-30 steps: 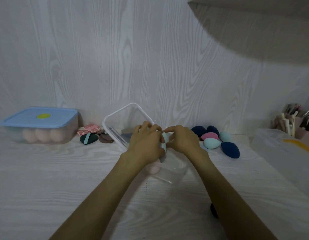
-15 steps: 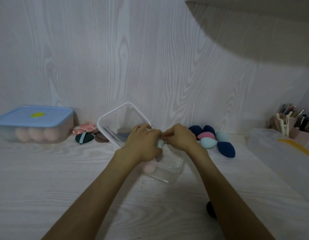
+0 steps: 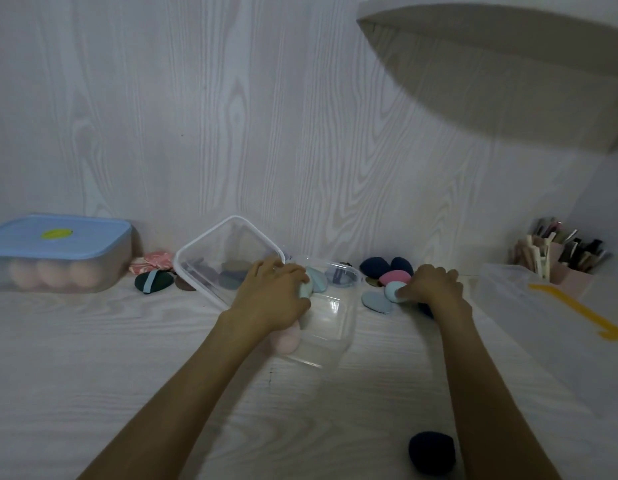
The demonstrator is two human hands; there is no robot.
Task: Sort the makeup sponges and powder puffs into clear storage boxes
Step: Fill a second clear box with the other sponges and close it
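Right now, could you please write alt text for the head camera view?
Left hand presses a light blue sponge into an open clear box on a pale table; right hand touches another in the sponge pile.

wall (image 3: 196,116): pale wood-grain panel | tabletop (image 3: 93,375): same grain — dim light | shelf (image 3: 508,64) — overhead, upper right

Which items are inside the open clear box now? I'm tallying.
In the clear box: pink sponge and pale blue ones. The left hand hides any others.
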